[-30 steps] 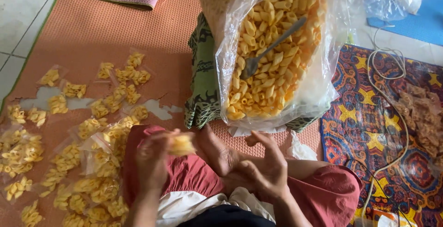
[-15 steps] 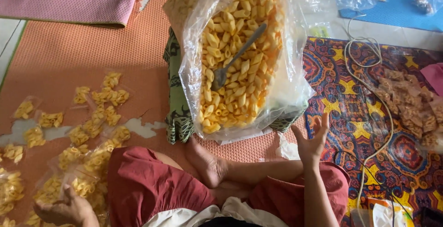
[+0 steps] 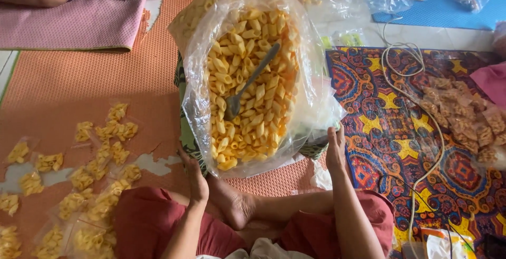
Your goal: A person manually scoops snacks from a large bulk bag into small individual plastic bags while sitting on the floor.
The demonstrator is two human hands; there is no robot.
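Note:
A big clear plastic bag (image 3: pixel 311 106) full of yellow pasta-shaped snacks (image 3: pixel 253 95) lies open in front of me, with a metal spoon (image 3: pixel 247 82) stuck in the snacks. My left hand (image 3: pixel 196 177) touches the bag's near left edge. My right hand (image 3: pixel 336 145) presses against its near right edge. Both hands have their fingers on the plastic. I sit cross-legged in red trousers, one bare foot (image 3: pixel 237 206) between my arms.
Several small sealed packets of yellow snacks (image 3: pixel 100 153) lie on the orange mat at left. Darker snack packets (image 3: pixel 464 122) sit on a patterned cloth at right, crossed by a white cable (image 3: pixel 421 132). A pink mat (image 3: pixel 68 22) lies far left.
My left hand has dropped the small packet at the left and come back. Both hands have moved forward to the near edges of the big bag.

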